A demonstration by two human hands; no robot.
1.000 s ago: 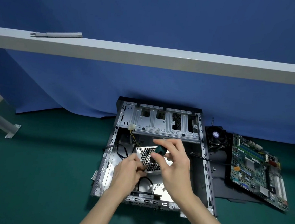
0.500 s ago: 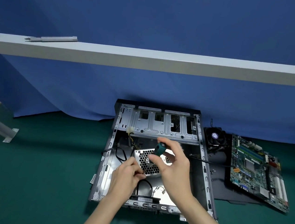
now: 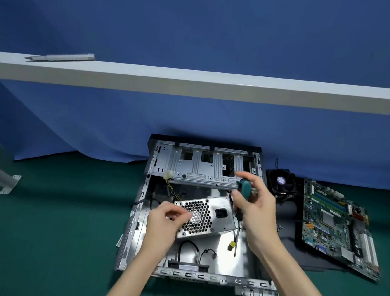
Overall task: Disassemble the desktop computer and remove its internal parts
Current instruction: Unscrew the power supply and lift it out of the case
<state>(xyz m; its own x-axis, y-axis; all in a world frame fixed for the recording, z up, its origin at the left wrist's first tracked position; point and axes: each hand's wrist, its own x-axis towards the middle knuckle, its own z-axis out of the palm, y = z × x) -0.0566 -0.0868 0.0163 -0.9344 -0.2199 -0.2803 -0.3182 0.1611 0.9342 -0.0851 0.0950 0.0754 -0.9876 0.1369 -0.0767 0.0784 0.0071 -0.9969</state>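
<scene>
gripped the screwdriver (image 3: 244,190) in the right hand (image 3: 257,216), thumb and fingers curled round its teal handle, shaft pointing down past the right edge of the power supply (image 3: 218,212) toward the case floor. bunched the fingertips of the left hand (image 3: 162,225) against the thumb, just over the near-left part of the supply's honeycomb grille; could not tell whether anything small was pinched there. had the silver supply lying tilted inside the open computer case (image 3: 132,227), between the two hands. farther right, outside the case, had the cooler fan (image 3: 280,181) and green motherboard (image 3: 335,228) lying on a dark panel (image 3: 288,217).
</scene>
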